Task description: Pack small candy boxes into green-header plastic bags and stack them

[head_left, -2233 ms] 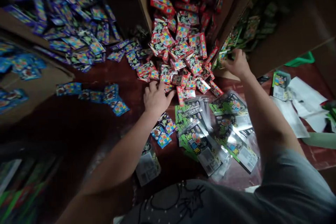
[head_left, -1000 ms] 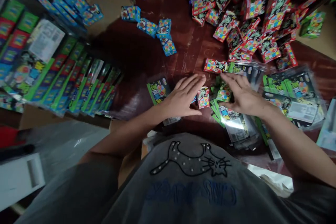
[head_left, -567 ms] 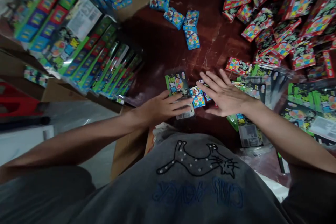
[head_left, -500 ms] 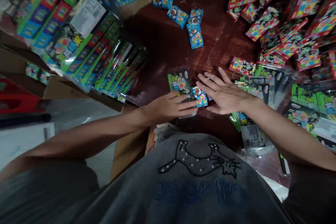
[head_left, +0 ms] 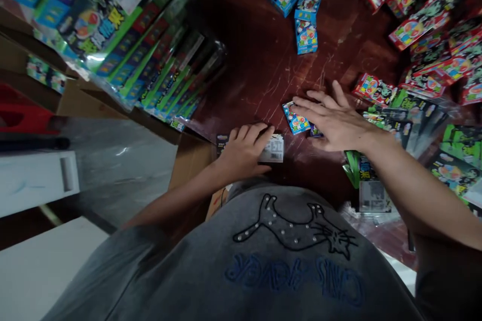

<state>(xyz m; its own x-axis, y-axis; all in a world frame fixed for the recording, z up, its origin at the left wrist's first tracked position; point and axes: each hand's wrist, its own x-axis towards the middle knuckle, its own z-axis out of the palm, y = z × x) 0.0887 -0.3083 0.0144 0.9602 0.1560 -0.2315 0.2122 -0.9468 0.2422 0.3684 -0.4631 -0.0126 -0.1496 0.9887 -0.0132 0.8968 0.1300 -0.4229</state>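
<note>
My left hand (head_left: 246, 146) lies palm down, fingers slightly bent and thumb apart, on a flat printed plastic packet (head_left: 276, 148) at the table's near edge. The hand covers much of the packet; its pale label shows on the right. To the right, my right hand (head_left: 333, 119) is spread flat with its fingers apart. Its fingertips reach over a small blue candy box (head_left: 296, 118). Part of a purple box (head_left: 315, 132) peeks out beneath that palm; the rest is hidden.
Several blue boxes (head_left: 306, 34) lie farther back on the dark red table (head_left: 256, 70). Red boxes (head_left: 422, 20) are heaped at the right, above green-and-black packets (head_left: 461, 160). Filled packs (head_left: 113, 35) stand in a row at the left, by an open cardboard carton (head_left: 81, 100).
The flat packet has turned and moved left and nearer to me under my left hand, away from the blue box. My right hand stays over the boxes. The view has shifted.
</note>
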